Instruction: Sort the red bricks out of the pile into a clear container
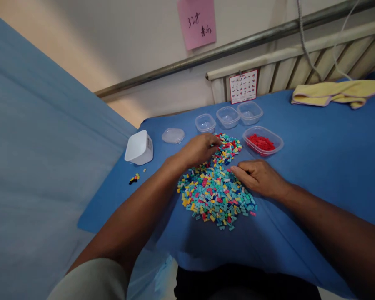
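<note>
A heap of small coloured plastic building bricks (217, 196), mostly teal with yellow, pink, red and dark blue, is spread on the blue-covered table. My left hand (200, 149) rests over the far left part of the heap, its fingers bent down among the bricks and the thumb close to the index finger. What lies at its fingertips is too small to name. At the right edge of the heap is my right hand (260, 178), fingers curled and thumb pressed toward the index finger; anything inside is hidden. Just beyond it stands a clear tub (281, 146) holding red bricks (261, 142).
Several clear tubs, including one at the back (250, 113), line the table's far side. At left are a clear lid (173, 135), a white box (139, 148) and a few black and yellow bricks (134, 179). A picture card (243, 86) and yellow cloth (334, 92) sit behind.
</note>
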The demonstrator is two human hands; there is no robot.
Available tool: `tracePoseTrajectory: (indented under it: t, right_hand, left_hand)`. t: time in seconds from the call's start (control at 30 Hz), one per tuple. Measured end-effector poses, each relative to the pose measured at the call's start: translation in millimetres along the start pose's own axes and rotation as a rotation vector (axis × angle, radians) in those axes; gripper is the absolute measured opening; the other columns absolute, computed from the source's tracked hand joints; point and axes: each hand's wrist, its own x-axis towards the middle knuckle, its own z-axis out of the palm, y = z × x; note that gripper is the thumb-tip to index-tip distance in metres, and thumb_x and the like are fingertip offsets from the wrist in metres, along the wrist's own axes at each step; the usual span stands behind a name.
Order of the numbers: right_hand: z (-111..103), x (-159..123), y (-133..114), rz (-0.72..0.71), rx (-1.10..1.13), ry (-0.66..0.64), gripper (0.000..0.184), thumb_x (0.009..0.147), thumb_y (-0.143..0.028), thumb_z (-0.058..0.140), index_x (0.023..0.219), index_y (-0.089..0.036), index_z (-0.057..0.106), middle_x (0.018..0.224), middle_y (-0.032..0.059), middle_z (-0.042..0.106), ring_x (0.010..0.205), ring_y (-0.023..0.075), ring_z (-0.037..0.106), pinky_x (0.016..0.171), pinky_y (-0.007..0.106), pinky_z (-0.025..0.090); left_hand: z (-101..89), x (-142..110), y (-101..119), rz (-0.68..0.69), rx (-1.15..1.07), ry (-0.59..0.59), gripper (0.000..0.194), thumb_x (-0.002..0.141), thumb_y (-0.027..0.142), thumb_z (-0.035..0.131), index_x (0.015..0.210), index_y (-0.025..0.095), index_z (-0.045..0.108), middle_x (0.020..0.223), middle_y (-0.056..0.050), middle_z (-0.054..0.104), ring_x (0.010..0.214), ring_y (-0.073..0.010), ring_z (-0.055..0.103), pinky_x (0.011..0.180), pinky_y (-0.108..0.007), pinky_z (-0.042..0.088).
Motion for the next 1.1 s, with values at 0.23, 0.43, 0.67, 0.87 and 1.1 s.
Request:
tracePoseTrajectory:
  t: [0.23, 0.43, 0.67, 0.87, 1.1]
  right_hand:
    - [4.5, -1.8, 2.5, 0.023, -0.020, 0.013, 0.060, 0.115, -0.048, 0.057, 0.063, -0.023, 0.040, 0.056, -0.0048, 0.041, 0.052, 0.0115, 0.034, 0.055, 0.033, 0.023]
    - [4.3, -2.7, 4.2, 0.006, -0.037, -0.001, 0.060, 0.115, -0.047, 0.057, 0.063, -0.022, 0.041, 0.056, -0.0053, 0.042, 0.050, 0.0105, 0.036, 0.055, 0.033, 0.025]
    - [0.9, -0.6, 1.1, -0.040, -0.052, 0.025, 0.047, 0.115, -0.041, 0.059, 0.072, -0.022, 0.058, 0.066, -0.0021, 0.059, 0.059, 0.0136, 0.054, 0.061, 0.032, 0.041]
    - [3.9, -2.5, -1.4, -0.219, -0.094, -0.119, 0.035, 0.114, -0.043, 0.063, 0.140, -0.023, 0.075, 0.143, 0.0138, 0.078, 0.136, 0.0335, 0.071, 0.117, 0.056, 0.056]
    - [16.5, 1.9, -1.0, -0.215, -0.259, -0.114, 0.046, 0.116, -0.047, 0.059, 0.149, -0.018, 0.072, 0.158, 0.0190, 0.069, 0.151, 0.0387, 0.062, 0.126, 0.064, 0.050]
  left_hand:
    - [-2.1, -62.3, -31.5, -0.095, 0.035, -0.193, 0.019, 0.101, 0.015, 0.075, 0.119, 0.016, 0.081, 0.114, -0.005, 0.075, 0.106, -0.0211, 0.069, 0.091, -0.032, 0.050]
    - [15.0, -68.9, -49.6, -0.206, 0.093, -0.052, 0.022, 0.104, 0.012, 0.067, 0.120, 0.014, 0.081, 0.121, -0.010, 0.073, 0.115, -0.0250, 0.069, 0.104, -0.036, 0.052]
    - [25.4, -70.5, -31.3, 0.038, 0.062, 0.073, 0.024, 0.113, 0.022, 0.058, 0.123, 0.016, 0.079, 0.122, -0.010, 0.071, 0.114, -0.0226, 0.068, 0.100, -0.034, 0.054]
    - [34.1, -94.9, -21.1, 0.210, 0.061, 0.024, 0.027, 0.113, 0.018, 0.054, 0.127, 0.013, 0.077, 0.121, -0.010, 0.075, 0.114, -0.0242, 0.070, 0.099, -0.036, 0.057]
    - [31.9, -113.8, -17.7, 0.132, 0.045, 0.128, 0.031, 0.115, 0.021, 0.055, 0.137, 0.011, 0.074, 0.138, -0.011, 0.074, 0.129, -0.0281, 0.070, 0.113, -0.047, 0.059]
